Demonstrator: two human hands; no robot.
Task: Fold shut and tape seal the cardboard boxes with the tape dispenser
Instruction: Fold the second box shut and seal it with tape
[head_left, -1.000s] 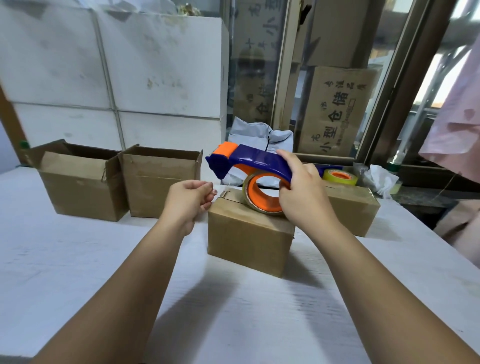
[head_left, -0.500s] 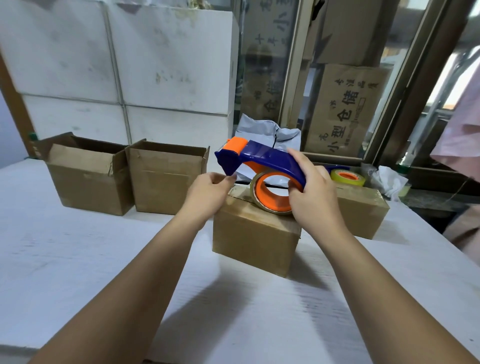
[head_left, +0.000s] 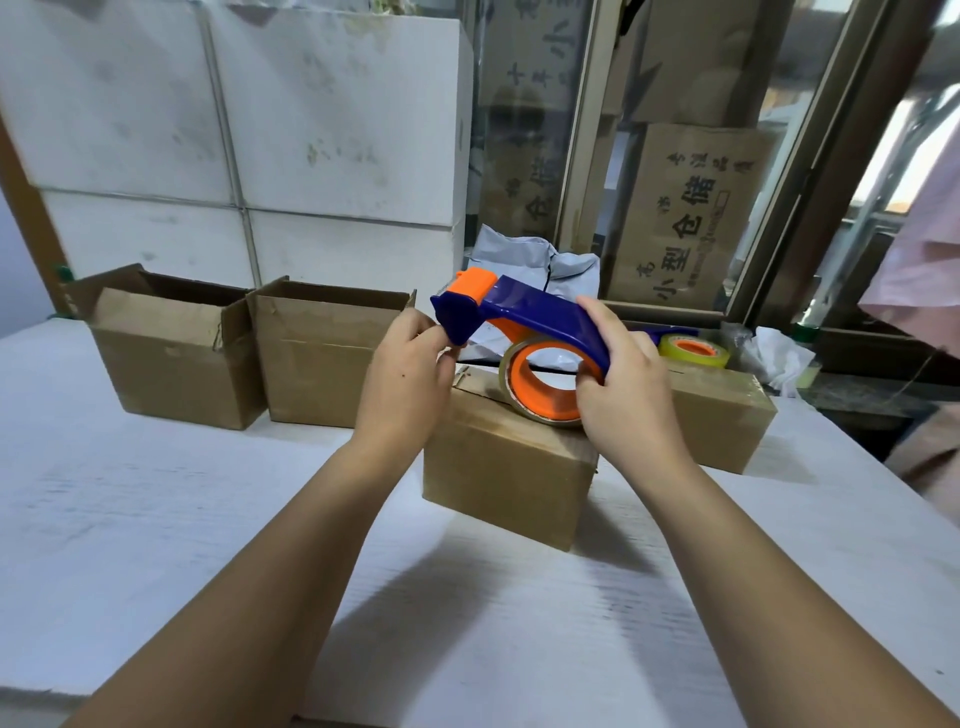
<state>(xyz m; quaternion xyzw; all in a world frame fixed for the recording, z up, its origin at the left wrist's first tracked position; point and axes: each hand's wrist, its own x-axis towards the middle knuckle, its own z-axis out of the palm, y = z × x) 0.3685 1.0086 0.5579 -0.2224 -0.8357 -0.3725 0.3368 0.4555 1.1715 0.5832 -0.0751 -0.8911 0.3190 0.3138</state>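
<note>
My right hand (head_left: 623, 400) grips the blue-and-orange tape dispenser (head_left: 535, 317) by its handle, with the fingers (head_left: 592, 395) curled in beside the roll (head_left: 540, 395). My left hand (head_left: 408, 384) has its fingers (head_left: 434, 340) curled and pinching at the dispenser's front end. I cannot tell whether tape lies between them. Directly below both sets of fingers the closed box (head_left: 504, 473) sits on the counter (head_left: 156, 519), the roll touching its top. Two open boxes (head_left: 322, 358) stand left of my left fingers, and a taped box (head_left: 722, 421) lies just right of my right fingers.

Blue-orange tape dispenser (head_left: 524, 322) (brown boxes (head_left: 506, 467))
</note>
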